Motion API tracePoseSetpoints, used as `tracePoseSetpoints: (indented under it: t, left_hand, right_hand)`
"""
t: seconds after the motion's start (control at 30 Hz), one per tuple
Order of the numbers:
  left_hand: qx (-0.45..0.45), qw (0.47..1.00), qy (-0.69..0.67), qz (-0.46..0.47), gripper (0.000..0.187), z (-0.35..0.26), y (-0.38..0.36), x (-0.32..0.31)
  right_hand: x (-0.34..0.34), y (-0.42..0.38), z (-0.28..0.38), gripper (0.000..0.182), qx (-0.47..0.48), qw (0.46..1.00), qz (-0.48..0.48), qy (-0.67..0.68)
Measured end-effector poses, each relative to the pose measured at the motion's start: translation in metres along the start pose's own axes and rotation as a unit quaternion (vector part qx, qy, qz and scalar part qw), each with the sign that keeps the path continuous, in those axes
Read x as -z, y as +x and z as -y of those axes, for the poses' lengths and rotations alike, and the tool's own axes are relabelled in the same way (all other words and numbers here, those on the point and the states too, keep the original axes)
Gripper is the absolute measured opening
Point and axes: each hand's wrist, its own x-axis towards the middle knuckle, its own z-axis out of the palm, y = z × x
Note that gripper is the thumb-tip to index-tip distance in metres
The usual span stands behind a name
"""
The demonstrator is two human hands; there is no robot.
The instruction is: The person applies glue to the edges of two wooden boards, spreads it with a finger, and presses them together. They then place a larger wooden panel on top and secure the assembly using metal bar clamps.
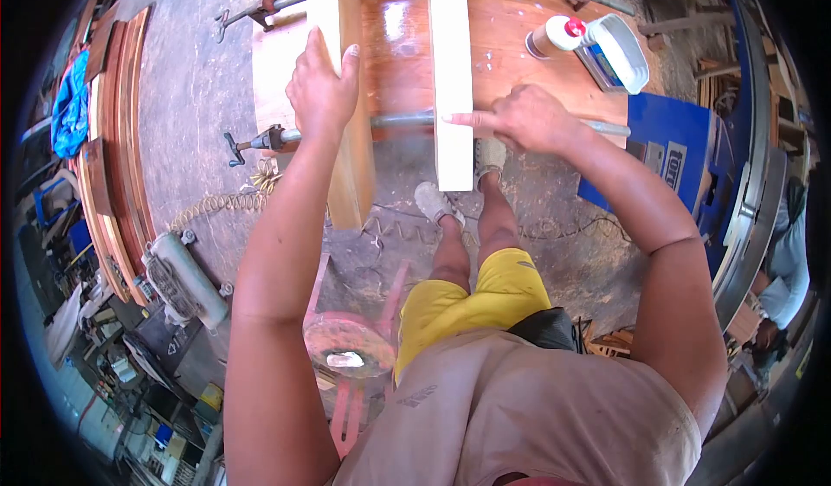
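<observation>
My left hand [325,88] grips the left wooden beam [350,157], its thumb and fingers spanning the upper face. This beam has a pale top and a browner side, and its near end juts over the floor. On the right, my right hand [524,118] stretches its index finger onto the pale top of a second wooden beam [452,62], the other fingers curled in and holding nothing. Both beams lie side by side across a reddish-brown wooden panel [506,19]. A metal bar clamp [402,120] runs beneath them.
Right of the beams stand a bottle with a red cap [554,36] and a cut-open white container [619,53]. A blue sheet [666,144] lies beyond the panel. Left are stacked boards [117,140], a coiled hose [225,202] and a metal tank [186,278]. A red stool [351,339] is close by.
</observation>
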Motion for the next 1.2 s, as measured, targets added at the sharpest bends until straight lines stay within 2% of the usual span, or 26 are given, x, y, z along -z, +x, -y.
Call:
tracePoseSetpoints:
  t: [0.23,0.3,0.4,0.5,0.57,0.6,0.63,0.7,0.73,0.8,0.83,0.9,0.93,0.97,1.03,1.1,1.17,1.2]
  left_hand:
    - [-0.012,1.0,-0.01,-0.017,0.067,-0.001,0.002,-0.001]
    - [-0.008,1.0,-0.009,-0.02,0.067,-0.001,0.001,-0.001]
    - [-0.013,1.0,-0.012,-0.022,0.069,-0.002,0.004,0.001]
    - [0.001,1.0,-0.024,-0.018,0.069,-0.003,0.002,0.004]
    - [-0.002,0.997,-0.066,-0.029,0.069,-0.002,0.003,0.005]
    - [0.002,0.997,-0.07,-0.037,0.069,-0.002,0.002,0.005]
    - [0.01,0.997,-0.067,-0.044,0.069,-0.001,0.0,0.005]
    - [0.002,0.996,-0.071,-0.062,0.069,0.0,0.0,0.004]
    - [0.004,0.995,-0.073,-0.063,0.068,-0.002,0.0,0.005]
    - [0.006,0.993,-0.089,-0.079,0.067,0.001,-0.001,0.002]
    - [0.006,0.991,-0.106,-0.084,0.066,0.003,-0.001,0.003]
    - [0.001,0.988,-0.122,-0.094,0.065,0.002,-0.001,0.009]
    - [0.003,0.987,-0.125,-0.101,0.064,0.002,-0.001,0.009]
    - [0.005,0.986,-0.13,-0.109,0.063,0.0,-0.001,0.01]
    - [0.002,0.982,-0.147,-0.121,0.063,0.002,0.0,0.013]
    - [0.009,0.972,-0.196,-0.128,0.064,0.005,-0.001,0.013]
    - [0.006,0.967,-0.22,-0.126,0.064,0.008,-0.003,0.014]
    - [0.013,0.96,-0.249,-0.129,0.064,0.01,-0.005,0.013]
  right_hand:
    - [0.026,0.057,-0.114,0.08,0.017,0.997,-0.053,-0.062]
    - [0.045,0.075,-0.144,0.079,-0.009,0.998,-0.04,-0.051]
    - [0.053,0.101,-0.202,0.079,-0.022,0.994,-0.073,-0.081]
    - [0.074,0.117,-0.226,0.079,-0.043,0.992,-0.084,-0.08]
    - [0.093,0.119,-0.213,0.083,-0.117,0.986,-0.08,0.092]
    - [0.093,0.12,-0.206,0.084,-0.073,0.973,-0.095,0.2]
    - [0.095,0.123,-0.192,0.084,-0.062,0.974,-0.093,0.198]
    - [0.104,0.139,-0.16,0.078,0.016,0.909,-0.083,0.408]
    - [0.11,0.153,-0.151,0.078,0.023,0.912,-0.084,0.402]
    - [0.119,0.184,-0.127,0.076,0.038,0.841,0.004,0.54]
    - [0.122,0.201,-0.117,0.076,0.046,0.843,0.001,0.535]
    - [0.124,0.237,-0.106,0.078,-0.084,0.827,0.02,0.555]
    - [0.113,0.25,-0.105,0.076,-0.089,0.807,0.002,0.584]
    - [0.111,0.256,-0.105,0.076,-0.088,0.811,-0.004,0.578]
    - [0.109,0.269,-0.103,0.073,-0.151,0.778,-0.006,0.61]
    - [0.103,0.277,-0.103,0.073,-0.175,0.784,-0.02,0.595]
    - [0.094,0.278,-0.102,0.072,-0.22,0.845,-0.035,0.486]
    - [0.081,0.28,-0.103,0.072,-0.203,0.855,-0.059,0.473]
